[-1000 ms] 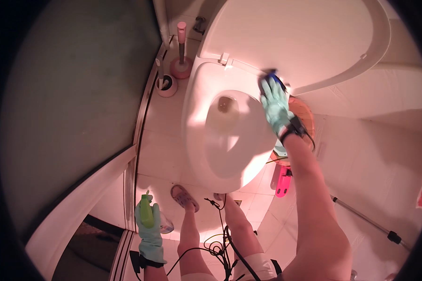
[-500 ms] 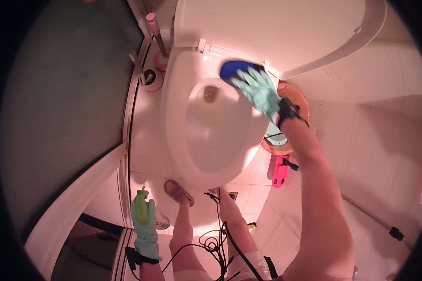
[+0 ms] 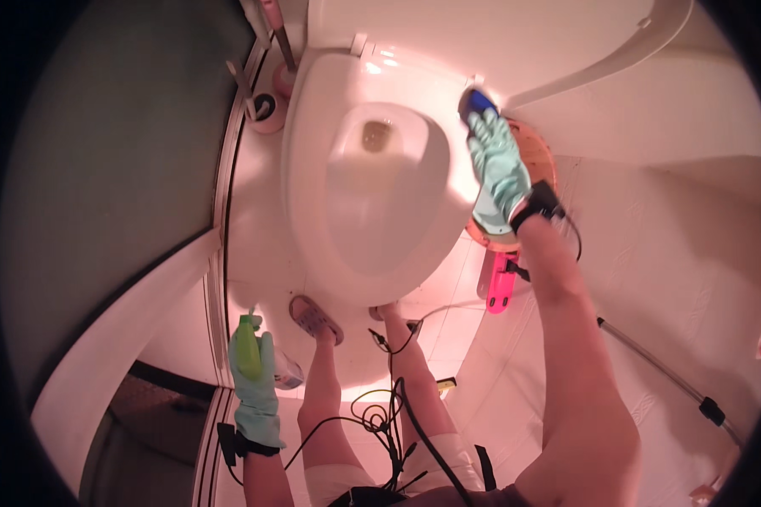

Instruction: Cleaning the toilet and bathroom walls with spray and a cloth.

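The white toilet [image 3: 306, 177] fills the middle, with its lid [image 3: 516, 42] raised at the far side and some brownish water at the bottom of the bowl. My right hand [image 3: 499, 160], in a mint-green rubber glove, has its fingers closed on a blue sponge [image 3: 480, 101]. The sponge rests at the far right of the rim, near the lid hinge; part of it is hidden by the fingers. Low on the left, my left hand [image 3: 258, 376], gloved alike, is wrapped round a green bottle [image 3: 248, 348] with a narrow spout, held clear of the toilet.
Left of the toilet stand a toilet brush holder [image 3: 266, 117] and a pink-handled tool [image 3: 284, 51]. A round wooden tub or stool [image 3: 533, 148] and a bright pink object [image 3: 500, 287] lie right. Loose black cables [image 3: 389, 422] hang before my legs. A metal pole [image 3: 659, 363] leans right.
My right hand has slid the sponge rightward along the far rim to its right corner and turned it. The left hand keeps the bottle. The whole view has shifted, moving the toilet up in the picture.
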### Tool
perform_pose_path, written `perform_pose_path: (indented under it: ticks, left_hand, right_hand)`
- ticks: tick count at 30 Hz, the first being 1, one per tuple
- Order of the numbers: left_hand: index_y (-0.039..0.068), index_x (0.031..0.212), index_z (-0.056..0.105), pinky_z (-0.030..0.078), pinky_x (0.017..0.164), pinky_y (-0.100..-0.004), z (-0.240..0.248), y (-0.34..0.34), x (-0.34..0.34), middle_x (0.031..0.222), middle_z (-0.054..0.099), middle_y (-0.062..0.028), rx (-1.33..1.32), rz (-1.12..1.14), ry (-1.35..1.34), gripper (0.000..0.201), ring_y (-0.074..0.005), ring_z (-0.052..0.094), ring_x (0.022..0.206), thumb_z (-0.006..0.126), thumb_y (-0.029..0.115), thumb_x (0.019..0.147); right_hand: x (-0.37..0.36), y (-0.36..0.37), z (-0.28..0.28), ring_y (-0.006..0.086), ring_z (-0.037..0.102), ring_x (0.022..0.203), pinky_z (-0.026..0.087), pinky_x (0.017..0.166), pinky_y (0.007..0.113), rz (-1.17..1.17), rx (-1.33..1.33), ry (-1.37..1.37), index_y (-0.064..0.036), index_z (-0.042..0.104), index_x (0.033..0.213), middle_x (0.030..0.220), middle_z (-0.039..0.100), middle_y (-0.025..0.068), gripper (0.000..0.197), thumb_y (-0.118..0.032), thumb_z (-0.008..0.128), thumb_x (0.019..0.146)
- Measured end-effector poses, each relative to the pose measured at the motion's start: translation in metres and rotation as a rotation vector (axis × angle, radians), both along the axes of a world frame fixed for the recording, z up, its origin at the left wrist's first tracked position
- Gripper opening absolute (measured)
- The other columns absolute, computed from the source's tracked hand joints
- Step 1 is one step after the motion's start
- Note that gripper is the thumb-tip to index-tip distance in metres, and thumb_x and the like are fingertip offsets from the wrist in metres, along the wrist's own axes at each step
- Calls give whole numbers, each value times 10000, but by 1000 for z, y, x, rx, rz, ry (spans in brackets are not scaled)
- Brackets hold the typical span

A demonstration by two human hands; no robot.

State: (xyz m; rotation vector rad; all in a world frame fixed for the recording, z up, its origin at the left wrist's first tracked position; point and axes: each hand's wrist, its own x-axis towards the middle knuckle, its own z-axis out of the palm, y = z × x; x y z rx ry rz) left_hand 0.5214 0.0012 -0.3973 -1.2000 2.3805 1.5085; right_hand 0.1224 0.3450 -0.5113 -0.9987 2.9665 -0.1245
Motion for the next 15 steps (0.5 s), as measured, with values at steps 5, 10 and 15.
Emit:
perform_pose_path:
  ticks: [5,10,15]
  left_hand:
    - [16,1181,602,479,803,-316,-22,-3,14,1050,627,-81,-36,-21,35,334,-186,583,897,656,68,856]
    - [5,1234,575,466,826,-313,-6,-15,36,1068,617,-73,-35,-106,-30,367,-166,562,894,614,62,874]
    - [13,1262,570,475,797,-296,8,-4,39,1070,626,-63,115,22,32,389,-144,562,868,615,65,879]
  right_hand:
    - [101,12,-30,370,328,1397,230,1161,531,159,-104,-19,-100,462,1410,1479,427,106,549,-112,575,873]
    - [304,-68,20,317,355,1373,272,1115,529,-14,-39,-478,-208,472,1424,1488,408,58,526,-289,549,910]
    - [311,-102,45,269,410,1325,307,1093,471,302,-44,-457,-189,487,1410,1465,433,43,501,-258,545,917]
